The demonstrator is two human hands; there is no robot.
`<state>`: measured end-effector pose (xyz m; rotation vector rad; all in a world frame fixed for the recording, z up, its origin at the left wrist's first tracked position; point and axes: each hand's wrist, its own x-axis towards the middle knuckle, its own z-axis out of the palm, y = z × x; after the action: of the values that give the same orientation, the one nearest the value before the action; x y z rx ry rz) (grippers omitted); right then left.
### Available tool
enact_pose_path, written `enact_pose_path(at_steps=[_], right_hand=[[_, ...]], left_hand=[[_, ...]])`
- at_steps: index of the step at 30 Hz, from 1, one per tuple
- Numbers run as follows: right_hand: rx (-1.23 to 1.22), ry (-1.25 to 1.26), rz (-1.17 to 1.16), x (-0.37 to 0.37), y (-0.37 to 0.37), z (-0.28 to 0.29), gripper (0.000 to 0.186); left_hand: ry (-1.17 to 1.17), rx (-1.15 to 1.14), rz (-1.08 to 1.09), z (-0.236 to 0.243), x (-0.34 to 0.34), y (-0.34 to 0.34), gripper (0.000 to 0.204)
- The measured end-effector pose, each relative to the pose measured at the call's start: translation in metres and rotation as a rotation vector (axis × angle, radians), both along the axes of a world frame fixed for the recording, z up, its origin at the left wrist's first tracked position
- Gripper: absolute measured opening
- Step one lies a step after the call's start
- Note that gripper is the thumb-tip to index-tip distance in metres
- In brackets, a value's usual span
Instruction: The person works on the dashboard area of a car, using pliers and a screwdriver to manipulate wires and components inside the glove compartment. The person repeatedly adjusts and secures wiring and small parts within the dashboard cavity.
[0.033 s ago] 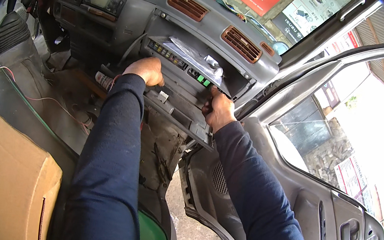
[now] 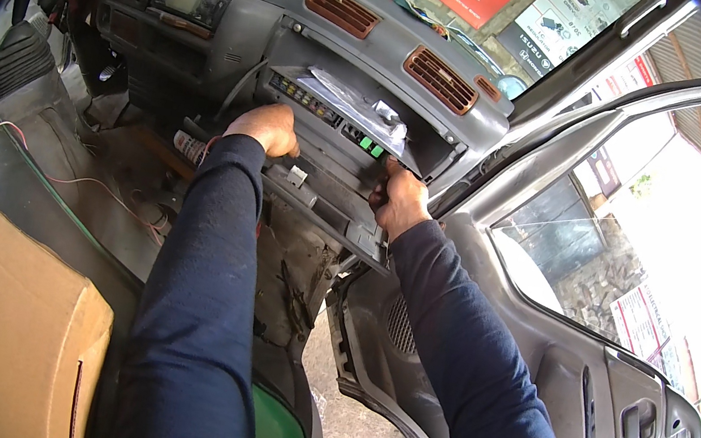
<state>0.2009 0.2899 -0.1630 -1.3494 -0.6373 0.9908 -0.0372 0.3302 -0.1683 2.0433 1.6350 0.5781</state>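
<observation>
My left hand [image 2: 263, 126] is at the left of an opened dashboard compartment, its fingers curled down below the fuse rows [image 2: 305, 98] and their tips hidden. My right hand [image 2: 400, 201] has curled fingers at the compartment's right lower edge, beside a pair of green relays [image 2: 371, 148]; what they grip is hidden. Papers in a clear sleeve [image 2: 350, 101] lie on the shelf above the fuses. The lowered compartment lid [image 2: 324, 211], with a white fitting [image 2: 297, 177] on it, hangs beneath both hands.
An open door [image 2: 543, 384] stands at the right. A cardboard sheet [image 2: 13, 295] lies on the left seat. Thin wires [image 2: 84, 184] cross the console. A spray can [image 2: 189, 146] is left of my left wrist. Air vents [image 2: 439, 79] and a radio [image 2: 188, 3] are in the dashboard.
</observation>
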Motion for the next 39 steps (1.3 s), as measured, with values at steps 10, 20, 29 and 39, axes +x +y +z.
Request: enact_pose_path(at_steps=[10, 20, 29, 39], right_hand=[[0.016, 0.063, -0.029, -0.003, 0.01, -0.001, 0.026], [0.008, -0.056, -0.177, -0.006, 0.019, -0.014, 0.027], [-0.085, -0.304, -0.159, 0.009, 0.03, -0.021, 0.039], [-0.012, -0.65, -0.189, 0.004, 0.01, -0.02, 0.063]], left_hand=[[0.009, 0.001, 0.016, 0.003, 0.001, 0.001, 0.052], [-0.004, 0.01, 0.015, 0.002, 0.001, 0.002, 0.052], [-0.025, 0.012, 0.005, -0.001, 0.0, 0.007, 0.053], [-0.033, 0.005, 0.004, 0.0, 0.001, 0.006, 0.054]])
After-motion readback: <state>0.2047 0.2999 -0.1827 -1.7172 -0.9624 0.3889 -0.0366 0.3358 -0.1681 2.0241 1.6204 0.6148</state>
